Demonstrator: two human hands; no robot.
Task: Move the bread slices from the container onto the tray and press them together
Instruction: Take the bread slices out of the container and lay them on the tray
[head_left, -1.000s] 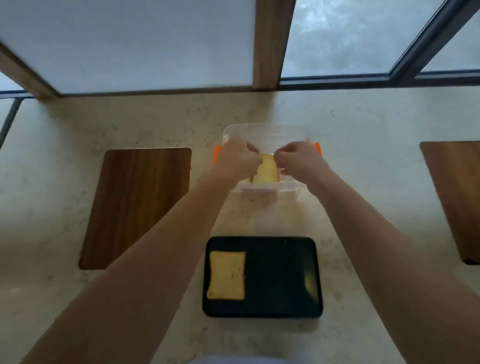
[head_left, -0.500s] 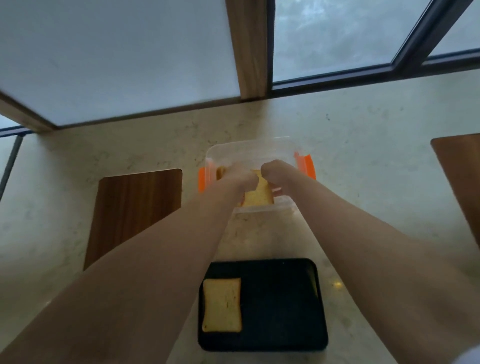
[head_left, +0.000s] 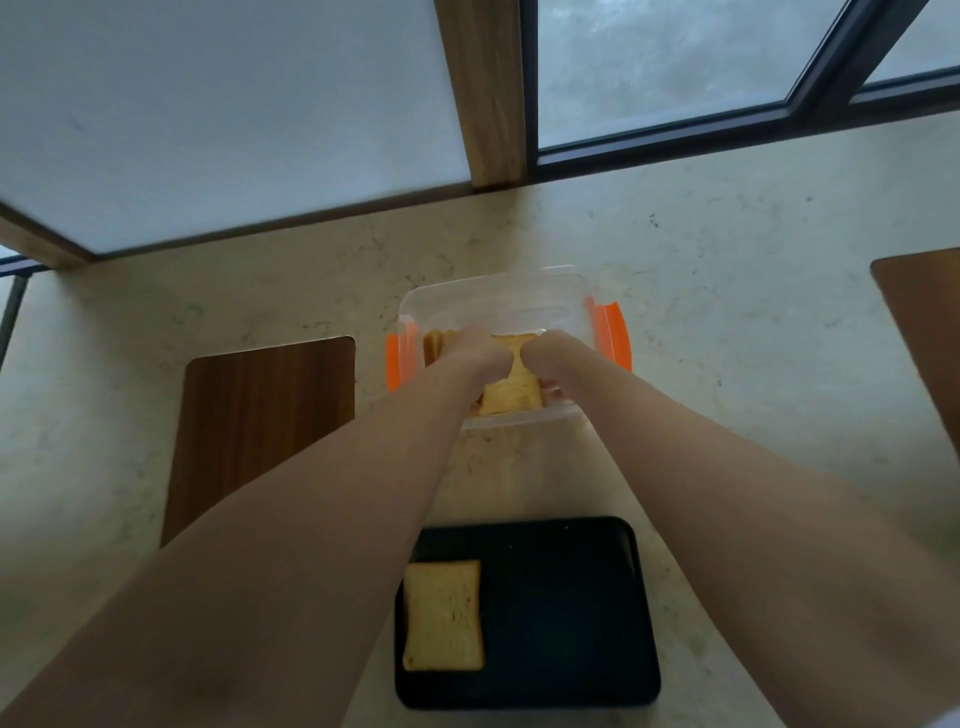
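A clear plastic container (head_left: 498, 296) with orange side clips stands on the stone counter. Both my hands reach into it from the near side. My left hand (head_left: 475, 351) and my right hand (head_left: 553, 356) are closed on the two upper corners of one bread slice (head_left: 511, 392), which sits tilted inside. More bread (head_left: 434, 343) shows at the container's left wall. Nearer to me lies a black tray (head_left: 571, 613) with one bread slice (head_left: 442, 616) flat on its left side.
A dark wooden board (head_left: 260, 426) lies left of the container. Another wooden board (head_left: 924, 322) lies at the right edge. A frosted panel, a wooden post and a window close off the counter at the back.
My view has tilted, so the container and tray sit lower in the picture. Both hands stay gripped on the same slice in the container. The slice on the tray has not moved.
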